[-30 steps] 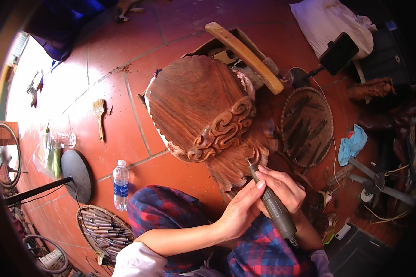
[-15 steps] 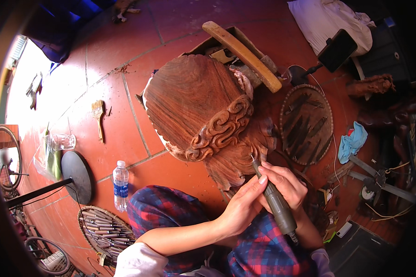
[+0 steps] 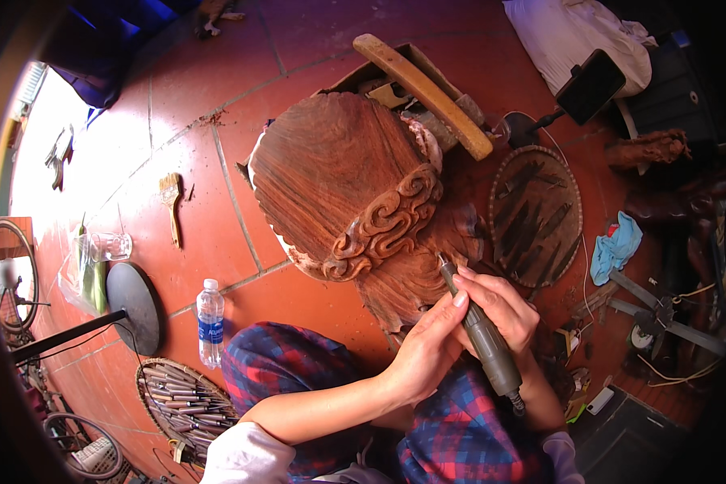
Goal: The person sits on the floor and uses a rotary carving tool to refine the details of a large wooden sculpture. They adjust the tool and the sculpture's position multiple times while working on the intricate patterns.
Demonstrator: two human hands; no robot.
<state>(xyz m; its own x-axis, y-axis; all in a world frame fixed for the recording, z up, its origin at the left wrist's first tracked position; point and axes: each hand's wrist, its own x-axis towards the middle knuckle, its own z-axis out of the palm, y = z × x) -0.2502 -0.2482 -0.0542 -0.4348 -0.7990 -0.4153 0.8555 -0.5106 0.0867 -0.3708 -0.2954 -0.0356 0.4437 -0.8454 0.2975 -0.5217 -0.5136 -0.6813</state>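
the right hand (image 3: 510, 316) has its fingers clamped on a dark rotary tool (image 3: 494, 353). the left hand (image 3: 423, 348) puts its thumb against the same tool; its other fingers are mostly hidden, so i cannot tell how they close. the carved wooden piece (image 3: 331, 181) lies before the plaid knees (image 3: 286, 355), with the tool's tip at its lower part. a round tray (image 3: 579, 219) is at its right.

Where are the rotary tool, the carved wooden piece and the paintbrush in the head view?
Rotary tool (image 3: 493, 351): head view, middle of its dark body.
Carved wooden piece (image 3: 335, 173): head view, its broad grained surface.
Paintbrush (image 3: 175, 218): head view, upper part of its handle.
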